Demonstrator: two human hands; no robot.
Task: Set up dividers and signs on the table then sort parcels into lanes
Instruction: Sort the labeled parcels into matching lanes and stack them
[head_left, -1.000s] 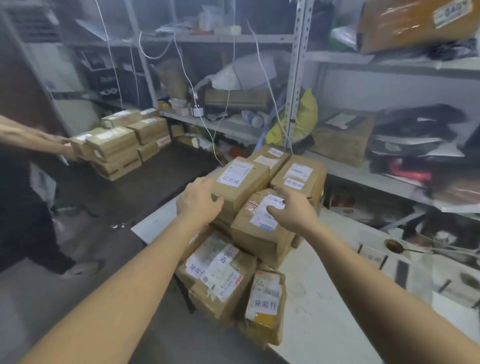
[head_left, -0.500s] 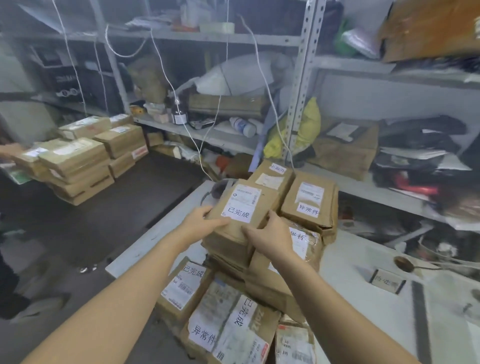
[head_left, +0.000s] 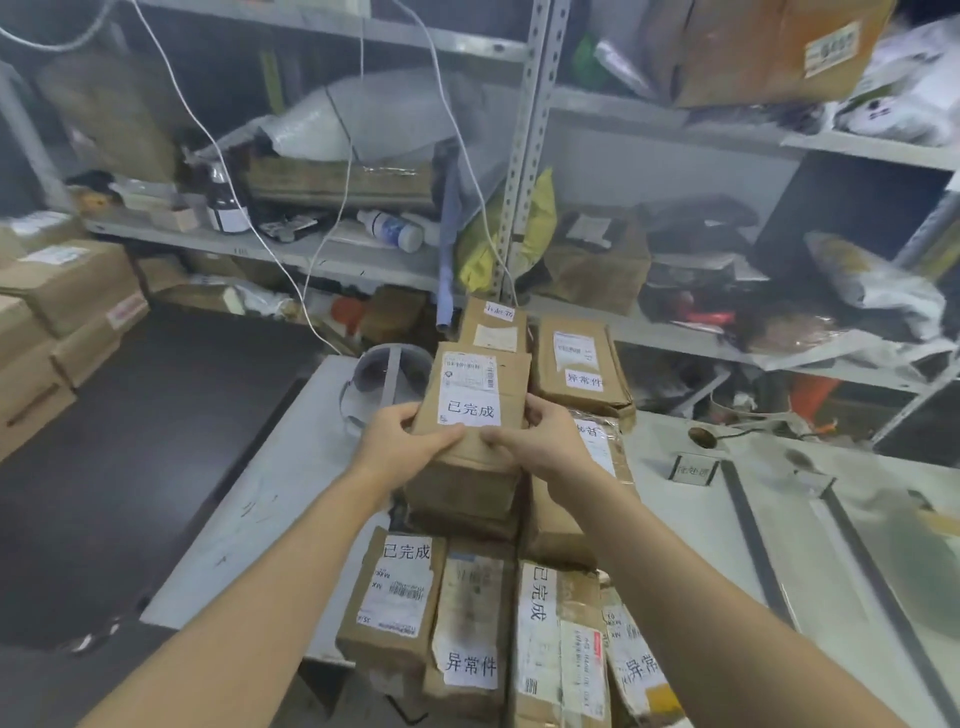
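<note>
A heap of brown cardboard parcels with white labels lies on the left part of the white table. On top of the heap sits a brown parcel with a white printed label. My left hand grips its left edge and my right hand grips its right edge, thumbs on the top face. To the right, a small sign holder stands on the table beside two dark divider strips that run toward me.
Metal shelving crammed with bags, bottles, boxes and cables stands right behind the table. A round grey object lies at the table's far left corner. More stacked cartons sit at the left over dark floor.
Both hands have closed on the top parcel's two sides, and the view has moved in and to the right. The other person at the left has gone out of view.
</note>
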